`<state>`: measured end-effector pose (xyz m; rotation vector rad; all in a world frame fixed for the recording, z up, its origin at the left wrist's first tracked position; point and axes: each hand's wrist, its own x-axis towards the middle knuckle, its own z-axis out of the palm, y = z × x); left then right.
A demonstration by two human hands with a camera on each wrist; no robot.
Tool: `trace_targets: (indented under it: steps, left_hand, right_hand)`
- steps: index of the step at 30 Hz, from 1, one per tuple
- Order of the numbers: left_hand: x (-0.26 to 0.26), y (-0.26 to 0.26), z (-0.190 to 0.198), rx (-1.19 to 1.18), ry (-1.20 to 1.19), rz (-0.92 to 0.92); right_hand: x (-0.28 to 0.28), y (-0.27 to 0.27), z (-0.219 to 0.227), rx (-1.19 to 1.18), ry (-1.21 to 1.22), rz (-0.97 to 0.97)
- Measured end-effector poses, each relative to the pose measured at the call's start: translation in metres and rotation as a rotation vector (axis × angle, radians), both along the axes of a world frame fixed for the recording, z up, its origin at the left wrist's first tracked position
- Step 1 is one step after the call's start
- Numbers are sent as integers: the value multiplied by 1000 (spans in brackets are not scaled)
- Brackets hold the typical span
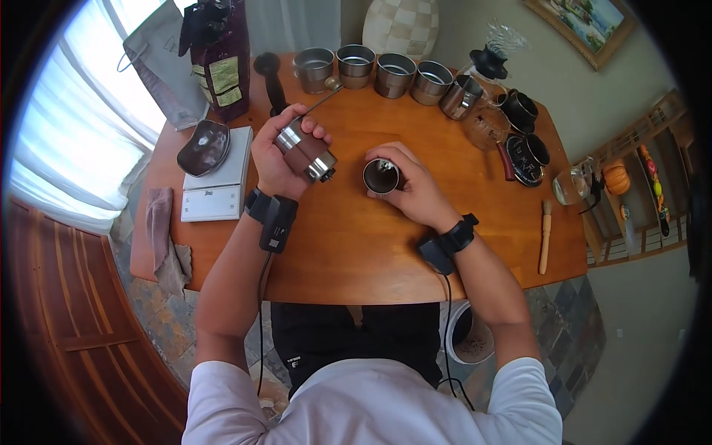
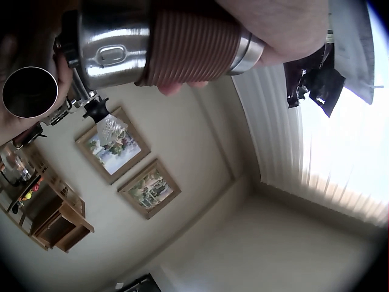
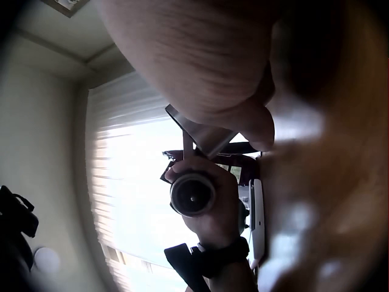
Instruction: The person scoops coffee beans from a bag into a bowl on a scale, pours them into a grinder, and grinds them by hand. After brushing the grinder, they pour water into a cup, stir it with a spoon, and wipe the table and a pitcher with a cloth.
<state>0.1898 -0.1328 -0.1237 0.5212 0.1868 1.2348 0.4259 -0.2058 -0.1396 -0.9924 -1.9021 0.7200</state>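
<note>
My left hand point(image 1: 276, 165) grips a hand coffee grinder point(image 1: 305, 154), its fingers wrapped round the brown ribbed band. The grinder is tilted over the table, with its crank arm and wooden knob point(image 1: 333, 83) pointing up and away. Its lower end has no cup on it, and the right wrist view shows that round underside point(image 3: 192, 194). In my right hand point(image 1: 417, 194) is a small metal cup point(image 1: 380, 178), held between thumb and fingers with its mouth facing up. The cup's inside looks dark in the head view. A short gap separates cup and grinder.
A white scale point(image 1: 213, 202) with a dark dish point(image 1: 202, 150) stands left, near a cloth point(image 1: 162, 230) and a coffee bag point(image 1: 222, 67). Several metal canisters point(image 1: 394, 78), a pitcher point(image 1: 460, 99) and a glass server point(image 1: 486, 127) line the back. A brush point(image 1: 546, 241) lies right.
</note>
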Motion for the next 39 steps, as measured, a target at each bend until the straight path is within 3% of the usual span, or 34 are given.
trace_targets:
  steps: [12, 14, 17, 22, 23, 24, 25, 29, 33, 35, 37, 39]
  left_hand:
    - [-1, 15, -26, 128, 223, 35]
    - [-1, 16, -27, 144, 238, 45]
    - [0, 17, -28, 152, 259, 58]
    - [2, 17, -26, 155, 275, 97]
    - [2, 15, -27, 141, 284, 65]
    - [3, 15, -27, 140, 262, 60]
    - [3, 17, -28, 143, 236, 60]
    - [1, 18, -31, 191, 279, 41]
    - [1, 18, -29, 196, 269, 48]
    - [1, 17, -28, 189, 265, 59]
    - [1, 16, -27, 180, 263, 68]
    - [1, 16, -26, 184, 280, 74]
  right_hand:
    - [-13, -19, 13, 25, 37, 8]
    - [-18, -33, 20, -259, 271, 106]
    - [-21, -67, 47, -359, 252, 120]
    - [-28, -142, 117, -199, 113, 301]
    - [-30, -152, 129, -214, 129, 273]
    - [-30, -160, 139, -259, 184, 368]
    - [-29, -165, 142, -295, 236, 467]
    - [-16, -173, 135, -264, 322, 492]
    - [32, -135, 138, -333, 347, 35]
    - [55, -115, 137, -269, 228, -123]
    - [144, -60, 122, -343, -55, -387]
    - [183, -33, 112, -90, -200, -475]
